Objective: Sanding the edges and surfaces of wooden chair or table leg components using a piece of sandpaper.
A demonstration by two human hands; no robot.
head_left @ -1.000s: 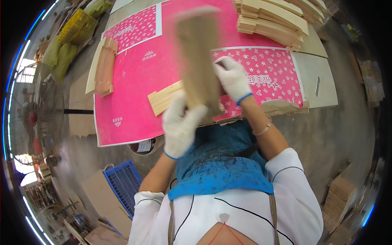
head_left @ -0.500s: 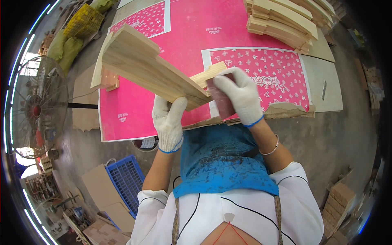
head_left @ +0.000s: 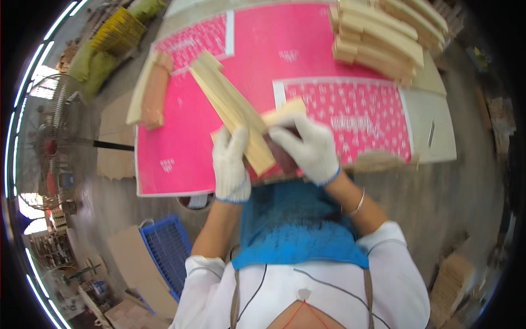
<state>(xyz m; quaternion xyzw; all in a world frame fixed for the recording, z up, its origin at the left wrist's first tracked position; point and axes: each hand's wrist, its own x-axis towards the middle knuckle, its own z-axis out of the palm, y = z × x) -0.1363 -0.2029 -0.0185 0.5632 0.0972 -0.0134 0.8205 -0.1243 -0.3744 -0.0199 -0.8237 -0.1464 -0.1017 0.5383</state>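
Observation:
In a white knit glove, my left hand [head_left: 231, 164] grips a pale shaped wooden board [head_left: 233, 107] near its lower end, thumb on top. The board slants up and away to the left over the pink table. My right hand [head_left: 309, 148], gloved too, is closed on a sheet of dark brown-red sandpaper [head_left: 282, 152] beside the board's near end. Blur hides whether the sandpaper touches the wood. Behind the hands, another light wooden piece [head_left: 290, 108] shows in part.
The pink-covered table [head_left: 268, 38] bears a stack of curved wooden parts [head_left: 378, 41] at far right and a wooden piece [head_left: 150, 93] at left. A standing fan [head_left: 52, 142] is left of it. A blue plastic crate [head_left: 164, 249] stands on the floor, lower left.
The board has turned about its length, showing a narrower side, and its far end has swung right and lower. My right hand with the sandpaper has moved slightly left and nearer me.

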